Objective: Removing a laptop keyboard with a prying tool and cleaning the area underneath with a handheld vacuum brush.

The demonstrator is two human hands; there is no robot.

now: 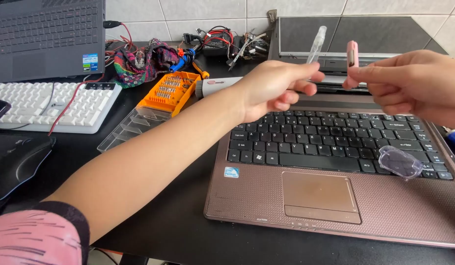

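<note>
My left hand (276, 88) is raised over a brown laptop base (266, 191) and grips a clear plastic tube (316, 44) that points upward. My right hand (414, 86) is close beside it on the right and pinches a small pink stick-shaped piece (352, 53) upright between thumb and fingers. The two hands are almost touching above the black keyboard (330, 142). A clear plastic cap (400, 161) lies on the keys at the right.
An orange screwdriver bit case (173, 91) with a clear lid (131, 125) sits left of the laptop. A white keyboard (50, 108), a black mouse (16, 164), a grey laptop (45, 37), a woven pouch (139, 64) and tangled wires (222, 41) fill the back.
</note>
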